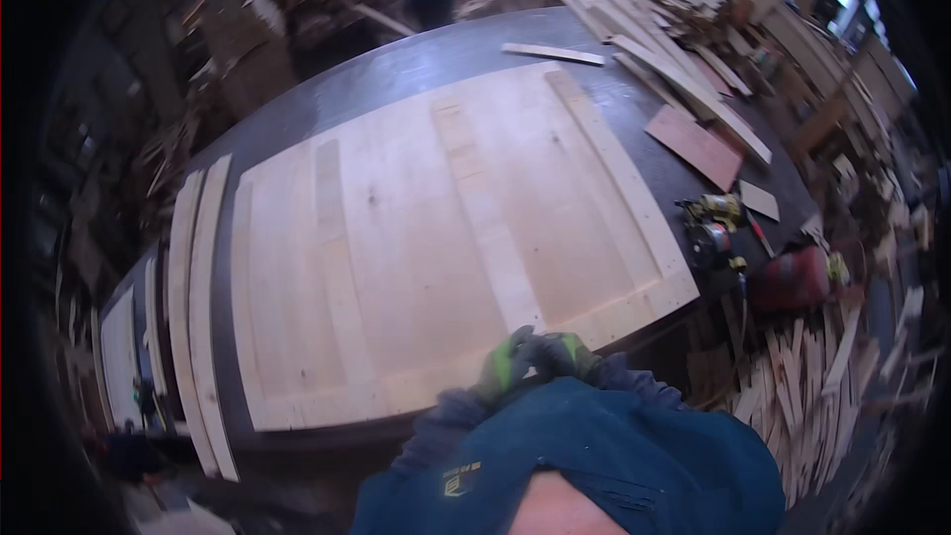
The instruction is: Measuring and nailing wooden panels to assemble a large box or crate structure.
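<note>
My left hand (505, 365) and my right hand (565, 353), in green and grey work gloves, meet in front of my body at the near edge of a pale wooden panel (396, 198). Both look closed, the fingers bunched together and touching. Whatever lies between them is too small and blurred to name. Flat on the table, the panel has several wooden strips across its face and along its edges. To its right lies a yellow and black nail gun (715, 210) with a dark round drum (709, 244).
Two long boards (203, 287) lie left of the panel on the dark metal table (396, 64). Loose planks (684, 79) and a reddish board (695, 146) crowd the far right. A red object (792, 277) and piled wood strips (792, 396) sit at the right.
</note>
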`<state>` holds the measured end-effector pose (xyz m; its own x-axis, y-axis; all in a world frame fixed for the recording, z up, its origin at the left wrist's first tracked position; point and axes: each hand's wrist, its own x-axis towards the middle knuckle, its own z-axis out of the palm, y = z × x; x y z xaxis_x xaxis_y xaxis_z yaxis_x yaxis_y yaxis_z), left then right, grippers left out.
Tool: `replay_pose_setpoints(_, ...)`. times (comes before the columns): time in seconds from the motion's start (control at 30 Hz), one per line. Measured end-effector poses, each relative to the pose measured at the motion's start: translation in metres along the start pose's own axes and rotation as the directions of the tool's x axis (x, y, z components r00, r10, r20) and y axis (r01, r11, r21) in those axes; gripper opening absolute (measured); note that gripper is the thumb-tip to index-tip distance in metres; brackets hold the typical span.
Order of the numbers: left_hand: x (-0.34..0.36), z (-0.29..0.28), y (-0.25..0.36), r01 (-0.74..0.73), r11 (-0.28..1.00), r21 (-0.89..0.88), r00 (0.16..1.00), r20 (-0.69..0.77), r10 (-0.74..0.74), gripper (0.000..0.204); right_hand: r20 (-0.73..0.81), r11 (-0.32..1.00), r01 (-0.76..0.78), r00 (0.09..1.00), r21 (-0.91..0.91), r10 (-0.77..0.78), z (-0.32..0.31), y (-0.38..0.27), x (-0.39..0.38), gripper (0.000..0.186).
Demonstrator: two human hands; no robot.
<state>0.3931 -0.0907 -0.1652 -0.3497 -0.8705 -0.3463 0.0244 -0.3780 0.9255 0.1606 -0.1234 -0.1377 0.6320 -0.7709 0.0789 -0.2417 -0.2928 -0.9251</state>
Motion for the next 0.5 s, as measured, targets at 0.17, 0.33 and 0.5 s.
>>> replay_pose_setpoints(0.17,0.015,-0.017,0.009,0.025,0.995,-0.099,1.000,0.015,-0.024,0.072,-0.091,0.900,-0.389,0.907,0.198,0.412,0.033,0.079,0.027,0.034)
replay_pose_setpoints(0.33,0.029,-0.056,0.064,-0.028,0.999,0.024,0.999,-0.018,0.029,0.060,0.139,0.745,-0.548,0.830,0.381,0.540,-0.019,0.006,0.101,0.052)
replay_pose_setpoints(0.5,0.116,-0.088,0.081,-0.096,0.995,0.034,0.990,-0.096,0.099,0.053,0.009,0.819,-0.429,0.887,0.382,0.461,-0.087,0.036,0.181,0.052)
